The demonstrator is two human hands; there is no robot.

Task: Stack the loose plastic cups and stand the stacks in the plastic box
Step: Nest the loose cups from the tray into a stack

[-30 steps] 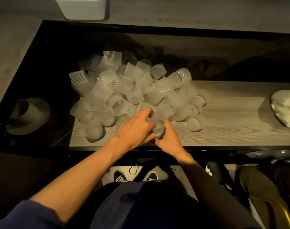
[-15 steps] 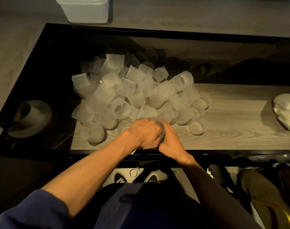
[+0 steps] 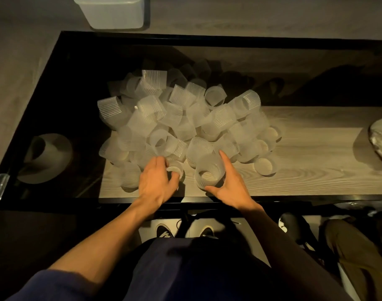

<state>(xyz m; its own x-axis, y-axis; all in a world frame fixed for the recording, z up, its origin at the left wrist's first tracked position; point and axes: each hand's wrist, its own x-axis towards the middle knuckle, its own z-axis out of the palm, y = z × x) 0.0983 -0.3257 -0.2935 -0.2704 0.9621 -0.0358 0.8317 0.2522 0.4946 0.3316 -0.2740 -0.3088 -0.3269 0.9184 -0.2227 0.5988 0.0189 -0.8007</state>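
Observation:
A heap of translucent ribbed plastic cups (image 3: pixel 181 118) lies on the glass-topped table. My right hand (image 3: pixel 231 187) holds one cup (image 3: pixel 209 172) at the heap's near edge, thumb on its rim side and index finger stretched along its far side; the cup's mouth faces me. My left hand (image 3: pixel 157 183) curls its fingers round a smaller-looking cup (image 3: pixel 176 170) just left of that one. The white plastic box (image 3: pixel 111 11) stands on the floor beyond the table's far edge.
The table's black frame (image 3: pixel 142 203) runs along the near edge. A pale hat-like shape (image 3: pixel 46 157) shows under the glass at left, and a white crumpled bag (image 3: pixel 381 140) sits at far right. A person's shoes (image 3: pixel 164 231) and legs are below.
My hands were together on one spot at the heap's near edge; they have now separated, the right holding one cup and the left closing on another cup to its left.

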